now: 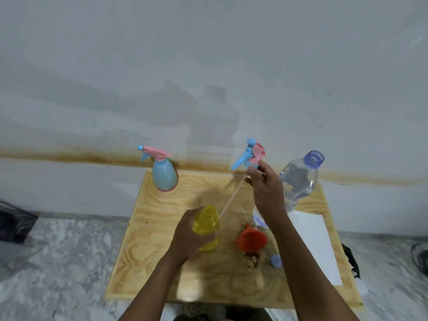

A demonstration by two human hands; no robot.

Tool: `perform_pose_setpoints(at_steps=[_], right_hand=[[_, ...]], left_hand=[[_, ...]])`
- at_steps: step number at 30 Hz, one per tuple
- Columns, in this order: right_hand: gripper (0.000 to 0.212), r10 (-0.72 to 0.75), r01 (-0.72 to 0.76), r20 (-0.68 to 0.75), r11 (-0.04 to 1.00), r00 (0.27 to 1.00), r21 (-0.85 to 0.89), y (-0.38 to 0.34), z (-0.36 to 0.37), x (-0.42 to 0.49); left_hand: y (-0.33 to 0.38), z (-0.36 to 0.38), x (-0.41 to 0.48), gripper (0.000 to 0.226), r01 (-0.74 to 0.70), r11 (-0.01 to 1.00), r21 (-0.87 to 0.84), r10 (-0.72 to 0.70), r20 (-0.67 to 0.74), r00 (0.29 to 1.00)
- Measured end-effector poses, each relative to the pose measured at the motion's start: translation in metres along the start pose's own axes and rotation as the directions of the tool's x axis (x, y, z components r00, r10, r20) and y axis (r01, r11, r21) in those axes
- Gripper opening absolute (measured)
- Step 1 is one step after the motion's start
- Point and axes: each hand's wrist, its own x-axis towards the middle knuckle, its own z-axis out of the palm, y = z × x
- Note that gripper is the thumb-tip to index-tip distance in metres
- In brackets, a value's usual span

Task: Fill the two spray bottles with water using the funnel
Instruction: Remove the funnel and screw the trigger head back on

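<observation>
The yellow spray bottle stands uncapped on the wooden bench, its open neck facing up. The left hand wraps around its near left side, fingers clamped across the body below the neck. Just above and right of the neck hangs the tip of a thin dip tube, which runs up at a slant to the pink and blue spray head. The right hand holds that head in the air, its fingers closed on the collar at the base of the head, trigger pointing left.

An orange funnel lies on its side on the bench just right of the yellow bottle, near the right forearm. A small blue cap rests beside it. Behind the right hand stands a clear water bottle, uncapped and partly filled. At the far left corner stands a blue spray bottle with its head on. A white sheet lies along the right edge.
</observation>
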Motion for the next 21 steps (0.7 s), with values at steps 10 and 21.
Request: perform_pose_setpoints(at_steps=[10,21], right_hand=[[0.033,-0.162,0.169,-0.069,0.978,0.984,0.125,-0.044,0.006,-0.023],[0.019,-0.04,0.045,0.26,0.999,0.965,-0.013,-0.007,0.04,-0.043]], left_hand=[[0.006,-0.013,0.009,0.073,-0.059,0.992,0.113,0.057,0.018,0.998],[0.036,-0.023,0.006,0.066,-0.177,0.982,0.069,0.178,-0.008,0.984]])
